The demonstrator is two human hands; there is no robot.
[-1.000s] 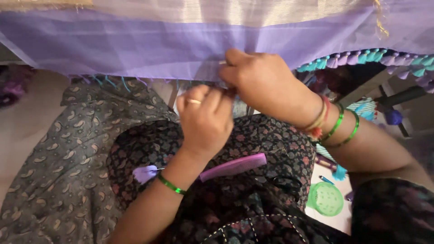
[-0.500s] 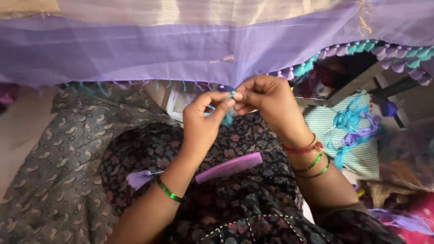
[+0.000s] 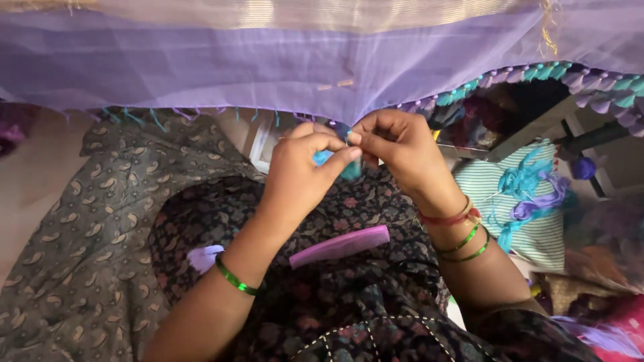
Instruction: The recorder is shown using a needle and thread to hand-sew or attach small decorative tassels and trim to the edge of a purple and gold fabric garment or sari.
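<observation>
A pink comb (image 3: 339,246) is lying on the lap at 6 o'clock, within reach. Above it, the left hand (image 3: 298,175) and right hand (image 3: 397,149) are pinching a teal thread tuft (image 3: 335,163) with closed fingers, steadying it beneath the purple cloth (image 3: 268,64) hanging at 12 o'clock.

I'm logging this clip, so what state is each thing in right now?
Left hand: pinched on a teal tuft.
Right hand: fingertips meet the left's at the tuft.
Purple cloth: hangs stretched across the top, its tasselled edge finished at right.
Pink comb: lies loose on the lap.
Thread bundle: lies tangled on striped cloth.
</observation>
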